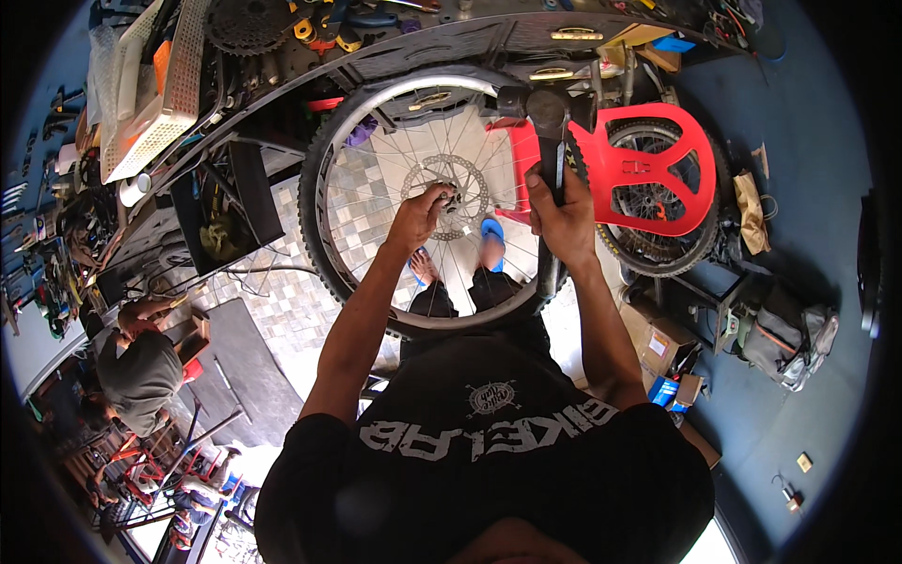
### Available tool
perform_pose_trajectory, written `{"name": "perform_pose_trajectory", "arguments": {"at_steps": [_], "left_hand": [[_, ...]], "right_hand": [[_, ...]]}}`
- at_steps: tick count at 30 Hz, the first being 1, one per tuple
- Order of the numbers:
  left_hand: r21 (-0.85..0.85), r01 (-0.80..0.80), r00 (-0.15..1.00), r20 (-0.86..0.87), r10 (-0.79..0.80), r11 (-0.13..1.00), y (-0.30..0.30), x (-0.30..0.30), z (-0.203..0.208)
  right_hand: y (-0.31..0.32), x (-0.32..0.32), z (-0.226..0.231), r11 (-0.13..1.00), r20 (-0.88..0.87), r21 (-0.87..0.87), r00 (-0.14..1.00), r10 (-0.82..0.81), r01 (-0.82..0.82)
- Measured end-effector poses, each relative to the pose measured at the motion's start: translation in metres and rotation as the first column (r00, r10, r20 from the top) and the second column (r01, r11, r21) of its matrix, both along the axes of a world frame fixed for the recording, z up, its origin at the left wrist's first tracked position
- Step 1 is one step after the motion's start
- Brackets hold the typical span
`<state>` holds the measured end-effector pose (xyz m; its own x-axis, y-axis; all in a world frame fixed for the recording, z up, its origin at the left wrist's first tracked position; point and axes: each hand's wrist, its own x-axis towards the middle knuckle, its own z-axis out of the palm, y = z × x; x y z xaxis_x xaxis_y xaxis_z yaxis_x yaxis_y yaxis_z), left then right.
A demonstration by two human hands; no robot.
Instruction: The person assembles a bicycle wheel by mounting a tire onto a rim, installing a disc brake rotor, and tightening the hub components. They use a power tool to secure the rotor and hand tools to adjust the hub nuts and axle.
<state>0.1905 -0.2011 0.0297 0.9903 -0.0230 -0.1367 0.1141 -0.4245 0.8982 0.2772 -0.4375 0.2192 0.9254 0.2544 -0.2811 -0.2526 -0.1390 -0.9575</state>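
Observation:
A bicycle wheel (318,188) with a knobbly black tyre and pale rim is in front of me, above my feet. At its centre is a perforated disc brake rotor (482,193). My left hand (420,214) reaches over the spokes, its thumb and fingertips pinched at the wheel hub (451,199). What exactly lies between the fingertips is partly covered. My right hand (566,209) is closed round a black bar with a T-shaped head (548,113). This bar overlaps the wheel's right side; I cannot tell whether it is a mallet or a stand's post.
Across the top runs a workbench (489,33) with tools and a cassette (249,21). A white basket (174,103) stands at its left. A red plastic chair (695,169) overlaps another wheel (658,268) to the right. Another person (141,371) is at lower left; a backpack (785,334) sits right.

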Motion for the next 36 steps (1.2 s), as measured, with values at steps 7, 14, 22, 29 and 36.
{"name": "perform_pose_trajectory", "arguments": {"at_steps": [7,14,22,29,36], "left_hand": [[-0.015,-0.001,0.997,0.072,0.002,1.000,0.000,0.002,-0.003],[-0.020,0.013,0.999,-0.039,-0.014,1.000,0.002,0.001,-0.009],[-0.011,-0.007,1.000,-0.016,0.006,1.000,0.001,-0.002,-0.011],[0.008,0.003,0.990,-0.142,-0.002,1.000,0.002,-0.001,-0.006],[0.007,-0.011,0.999,-0.036,0.012,1.000,0.001,-0.002,-0.019]], "right_hand": [[0.000,-0.005,-0.007,0.983,0.051,-0.165,0.995,0.084,-0.074],[0.009,-0.012,0.001,0.916,0.160,-0.357,0.955,0.251,-0.181],[0.012,-0.021,0.012,0.812,0.033,-0.456,0.904,0.425,-0.365],[0.012,-0.027,-0.007,0.842,0.222,-0.428,0.865,0.449,-0.328],[0.009,-0.029,-0.013,0.843,0.257,-0.441,0.857,0.447,-0.307]]}}
